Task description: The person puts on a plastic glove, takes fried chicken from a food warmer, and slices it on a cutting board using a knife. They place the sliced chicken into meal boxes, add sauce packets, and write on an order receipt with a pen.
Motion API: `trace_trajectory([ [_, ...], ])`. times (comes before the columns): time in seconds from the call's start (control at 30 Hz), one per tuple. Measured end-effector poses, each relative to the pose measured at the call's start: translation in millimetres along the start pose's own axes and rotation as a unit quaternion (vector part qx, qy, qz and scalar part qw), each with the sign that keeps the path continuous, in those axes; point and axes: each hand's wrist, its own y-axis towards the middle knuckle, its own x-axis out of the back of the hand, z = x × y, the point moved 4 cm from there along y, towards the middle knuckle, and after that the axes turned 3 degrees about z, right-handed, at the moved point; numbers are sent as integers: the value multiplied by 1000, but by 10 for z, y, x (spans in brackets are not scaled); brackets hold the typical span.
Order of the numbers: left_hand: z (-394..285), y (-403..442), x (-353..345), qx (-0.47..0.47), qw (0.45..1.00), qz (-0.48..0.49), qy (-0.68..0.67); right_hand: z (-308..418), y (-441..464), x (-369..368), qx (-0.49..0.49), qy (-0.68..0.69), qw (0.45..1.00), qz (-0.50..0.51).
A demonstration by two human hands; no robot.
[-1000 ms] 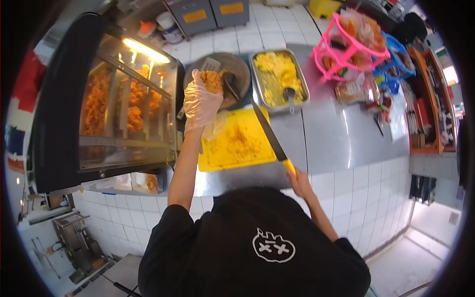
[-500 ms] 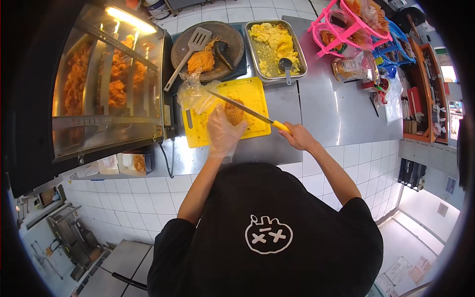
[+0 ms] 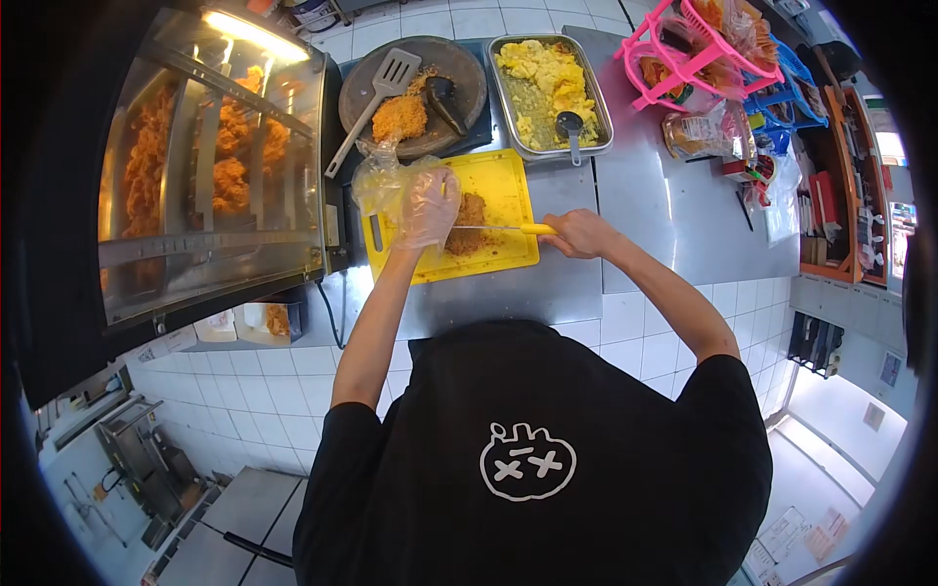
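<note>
The cutting board [image 3: 503, 181] is taken as the reference point. It is placed flat on the tabletop [image 3: 640, 220], with its slotted handle end at the left. A browned, crumb-coated food piece [image 3: 470, 211] is located on the middle of the board, with loose crumbs scattered around it.

The knife [image 3: 535, 229] is held by its yellow handle in the bare right hand [image 3: 583, 234], which is closed around the grip just beyond the right edge of the board. The blade is directed leftward across the food piece and is seen as a thin line; the depth of any cut cannot be determined. The left hand [image 3: 430, 203], covered by a clear glove, is positioned over the left part of the board, beside the food piece and the far end of the blade. Its fingers are partly curled; whether anything is gripped by them cannot be determined.

A crumpled plastic bag [image 3: 379, 182] is located at the upper left corner of the board. Beyond the far edge, a round stone slab [image 3: 357, 93] is provided, on which a slotted spatula [image 3: 396, 74], a dark pestle [image 3: 446, 105] and orange crumbs [image 3: 400, 118] are carried. A metal tray [image 3: 602, 117] of yellow food [image 3: 539, 68], with a ladle [image 3: 570, 127] in it, is placed beyond the board's upper right corner. A lit display cabinet [image 3: 215, 250] is installed left of the board.
</note>
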Motion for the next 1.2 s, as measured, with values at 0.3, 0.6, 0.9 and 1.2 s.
trace_trajectory([
  [0.3,197,56,-266,39,999,14,24,3,-17,-14,-29,35,998,31],
  [0.6,311,-24,-408,80,991,24,103,-116,90,-208,-25,64,997,39],
  [0.9,432,-164,-486,94,990,4,109,-95,118,-175,-32,53,996,68],
  [1.2,384,-177,-378,42,996,-36,72,-4,81,-90,-27,15,998,50],
])
